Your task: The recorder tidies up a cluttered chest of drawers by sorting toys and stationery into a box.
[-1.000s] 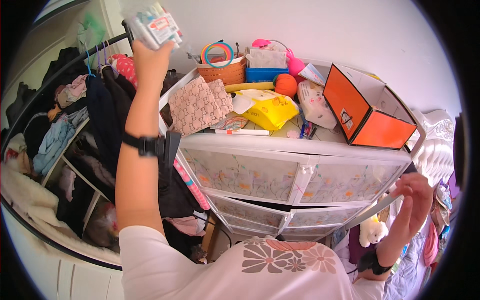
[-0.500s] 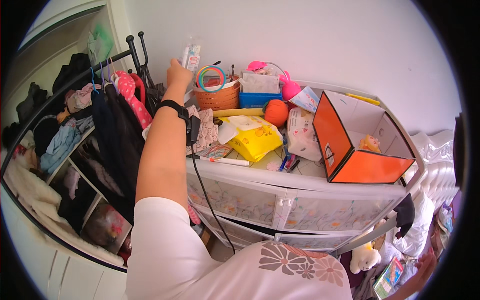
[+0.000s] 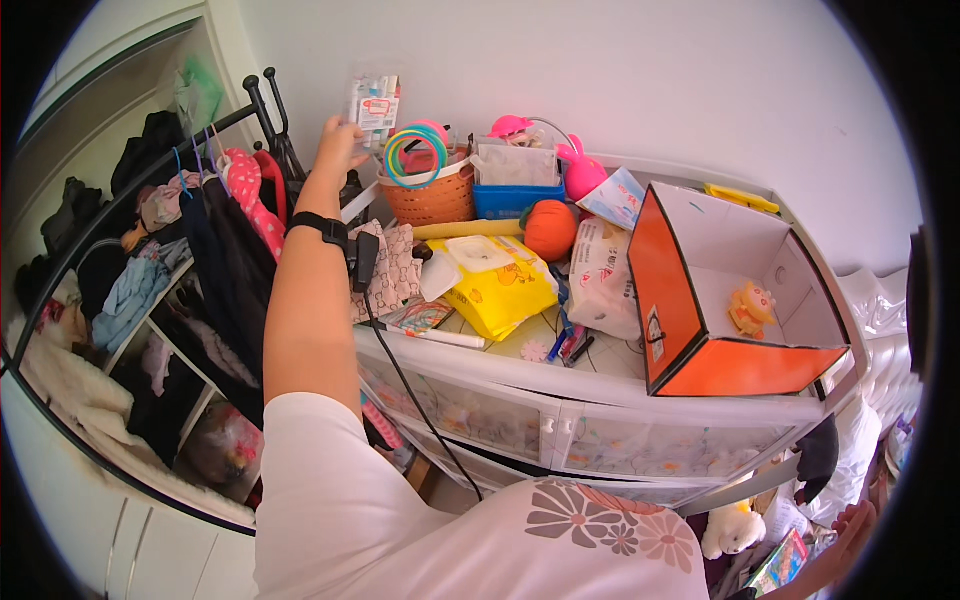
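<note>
My left hand (image 3: pixel 342 145), with a black strap at its wrist, reaches to the back left of the white cabinet top. Its fingers close on the lower left edge of a clear packet of pens (image 3: pixel 376 108). The packet is upright against the wall, above an orange basket (image 3: pixel 432 197) with coloured rings (image 3: pixel 416 158) on its rim. What I take for my right hand (image 3: pixel 856 518) is low at the far right, beside the cabinet; its fingers are too unclear to read. Near it lie a white plush toy (image 3: pixel 733 530) and a colourful booklet (image 3: pixel 782 563).
On the cabinet top (image 3: pixel 480 352) are a yellow wipes pack (image 3: pixel 500 290), a blue bin (image 3: pixel 517 201), an orange pumpkin-like ball (image 3: pixel 550 231), a white tissue pack (image 3: pixel 603 280) and an open orange box (image 3: pixel 745 360) holding a small figure (image 3: pixel 750 309). Hanging clothes (image 3: pixel 232 255) fill the left.
The packet has turned to show its broad face and stands higher and slightly left in view. My left hand has opened out of its fist somewhat. The whole view has shifted a little.
</note>
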Demonstrator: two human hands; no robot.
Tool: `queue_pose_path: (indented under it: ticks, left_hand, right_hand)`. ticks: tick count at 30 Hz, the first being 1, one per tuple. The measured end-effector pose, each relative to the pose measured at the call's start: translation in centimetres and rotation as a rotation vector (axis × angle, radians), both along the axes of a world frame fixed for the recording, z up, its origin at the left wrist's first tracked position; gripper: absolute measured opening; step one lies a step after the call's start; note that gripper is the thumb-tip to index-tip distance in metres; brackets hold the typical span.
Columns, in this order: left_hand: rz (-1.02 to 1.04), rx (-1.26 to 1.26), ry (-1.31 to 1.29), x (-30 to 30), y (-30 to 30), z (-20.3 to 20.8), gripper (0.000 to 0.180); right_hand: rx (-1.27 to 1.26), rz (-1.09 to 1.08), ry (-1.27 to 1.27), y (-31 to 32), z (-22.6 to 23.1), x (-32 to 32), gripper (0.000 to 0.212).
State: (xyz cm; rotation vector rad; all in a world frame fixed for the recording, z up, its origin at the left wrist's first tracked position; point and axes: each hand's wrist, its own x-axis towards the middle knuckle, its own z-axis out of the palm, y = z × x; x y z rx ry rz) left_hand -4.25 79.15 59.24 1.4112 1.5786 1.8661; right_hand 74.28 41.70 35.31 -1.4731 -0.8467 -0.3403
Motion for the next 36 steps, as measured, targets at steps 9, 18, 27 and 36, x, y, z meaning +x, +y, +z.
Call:
queue_pose_path:
  ticks: [9, 18, 27, 36]
  left_hand:
    - [-0.064, -0.400, 0.222, 1.5, 3.0, 0.6, 0.035]
    - [-0.305, -0.171, 0.691, 4.9, 3.3, 2.6, 0.077]
    - [-0.357, -0.467, 1.153, 4.7, -0.6, 4.0, 0.095]
    - [-0.012, -0.391, 1.152, 5.5, 2.9, 2.8, 0.071]
  right_hand:
    - [0.001, 0.098, 0.032, 3.7, 0.0, -2.7, 0.026]
    - [-0.002, 0.124, 0.051, 4.9, 0.2, -3.4, 0.022]
    - [0.065, 0.102, 0.062, 5.8, 0.4, -3.6, 0.022]
    - [0.120, 0.180, 0.106, 5.3, 1.3, -7.6, 0.019]
